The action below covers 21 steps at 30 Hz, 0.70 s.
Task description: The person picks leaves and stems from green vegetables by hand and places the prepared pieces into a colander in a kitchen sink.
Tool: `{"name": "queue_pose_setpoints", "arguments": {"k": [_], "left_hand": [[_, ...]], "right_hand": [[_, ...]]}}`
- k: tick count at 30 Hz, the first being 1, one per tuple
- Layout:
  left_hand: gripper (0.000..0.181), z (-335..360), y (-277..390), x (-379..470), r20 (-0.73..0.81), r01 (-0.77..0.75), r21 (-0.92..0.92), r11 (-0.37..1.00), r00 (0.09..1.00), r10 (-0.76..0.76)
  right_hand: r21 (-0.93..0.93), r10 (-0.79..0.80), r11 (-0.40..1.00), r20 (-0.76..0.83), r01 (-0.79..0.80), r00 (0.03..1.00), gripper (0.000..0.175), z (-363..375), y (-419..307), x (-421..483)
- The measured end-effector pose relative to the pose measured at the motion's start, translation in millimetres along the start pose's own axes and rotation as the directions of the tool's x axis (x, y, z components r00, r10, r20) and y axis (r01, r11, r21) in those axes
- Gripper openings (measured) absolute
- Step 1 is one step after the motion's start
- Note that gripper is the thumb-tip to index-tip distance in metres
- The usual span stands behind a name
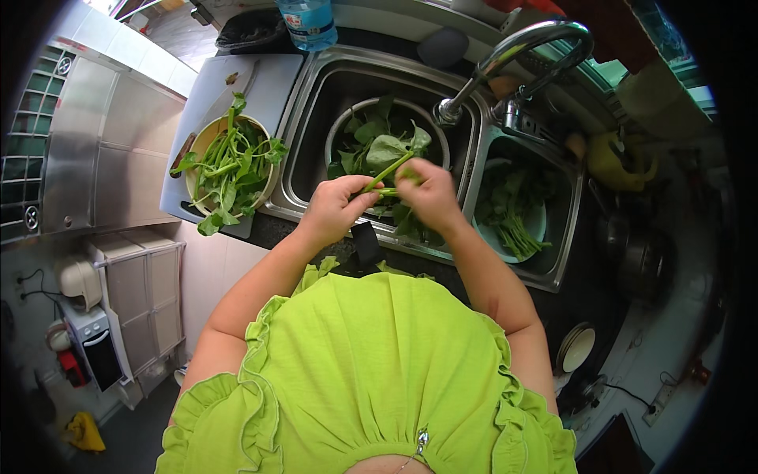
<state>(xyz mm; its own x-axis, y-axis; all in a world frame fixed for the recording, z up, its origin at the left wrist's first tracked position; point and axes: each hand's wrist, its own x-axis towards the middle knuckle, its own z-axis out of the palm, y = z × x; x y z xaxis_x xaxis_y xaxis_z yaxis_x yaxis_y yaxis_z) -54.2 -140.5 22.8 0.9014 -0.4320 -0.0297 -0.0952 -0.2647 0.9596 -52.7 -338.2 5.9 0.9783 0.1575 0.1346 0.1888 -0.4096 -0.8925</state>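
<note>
Green leafy-vegetable stems (388,170) are pinched between the thumb and fingers of my left hand (340,207), over the near edge of the large sink. Close on its right, my right hand (429,192) is blurred and closed around a green piece of the same plant. Beneath both hands, a round metal bowl (445,139) in the sink holds broad green leaves (385,151). To the left, a cream bowl (192,181) heaped with green stems and leaves (228,166) rests on a cutting board (275,77). More greens (518,228) lie in a pale basin (482,225) in the smaller right sink.
A chrome faucet (503,50) arches over the sinks. A knife (183,153) lies partly behind the cream bowl. A blue-labelled plastic bottle (309,26) stands behind the cutting board. A yellow-green jug (616,160) and dark pans (639,255) are at the right.
</note>
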Motion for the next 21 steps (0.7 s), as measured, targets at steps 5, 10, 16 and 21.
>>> {"name": "queue_pose_setpoints", "arguments": {"k": [5,10,16,21], "left_hand": [[0.021,-27,3,-5,0.11,0.326,-0.342,0.881,0.945,-0.307],[0.021,-33,9,2,0.195,0.392,-0.308,0.867,0.918,-0.345],[0.017,-21,12,8,0.188,0.247,0.058,0.967,0.949,-0.254],[0.018,-14,12,8,0.142,0.13,0.156,0.979,0.978,-0.153]], "right_hand": [[0.835,0.529,0.508,-0.11,-0.21,0.842,0.008,-57,10,4],[0.507,0.262,0.845,-0.119,-0.168,0.958,0.008,-86,-31,5],[-0.649,-0.529,0.523,0.261,0.552,0.808,0.016,-14,-65,11],[-0.629,-0.486,0.496,0.371,0.599,0.792,0.01,-8,-59,12]]}}
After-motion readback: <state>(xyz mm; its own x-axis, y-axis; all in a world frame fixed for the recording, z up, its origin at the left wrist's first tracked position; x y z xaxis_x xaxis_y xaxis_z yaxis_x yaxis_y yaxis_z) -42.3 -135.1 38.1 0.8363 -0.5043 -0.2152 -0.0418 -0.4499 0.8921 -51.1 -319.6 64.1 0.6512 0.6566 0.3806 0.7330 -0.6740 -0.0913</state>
